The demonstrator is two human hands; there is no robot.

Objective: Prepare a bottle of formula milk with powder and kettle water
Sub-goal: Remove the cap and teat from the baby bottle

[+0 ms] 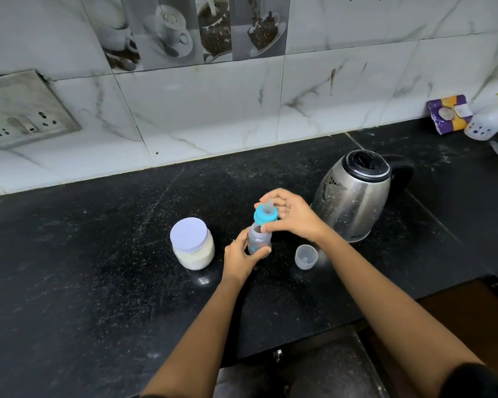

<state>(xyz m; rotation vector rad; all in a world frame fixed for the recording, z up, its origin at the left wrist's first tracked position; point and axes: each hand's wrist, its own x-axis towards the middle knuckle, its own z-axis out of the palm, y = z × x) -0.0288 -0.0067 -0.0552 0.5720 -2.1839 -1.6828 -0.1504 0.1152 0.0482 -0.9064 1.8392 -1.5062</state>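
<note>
A small clear baby bottle (258, 239) stands on the black counter (98, 268). My left hand (239, 258) grips its body from the left. My right hand (292, 215) holds the blue ring (263, 216) with the teat at the bottle's top, thumb on the near side and fingers round the far side. The ring sits tilted over the bottle's mouth. A clear jar of white powder (192, 244) with a pale lid stands just left of the bottle. A steel kettle (355, 193) with a black lid and handle stands to the right, behind my right wrist.
A clear bottle cap (306, 257) stands mouth up on the counter, right of the bottle. A purple packet (449, 114) and a white bag lie at the far right corner. A wall socket (23, 110) is at the left. The counter's front edge runs near my forearms.
</note>
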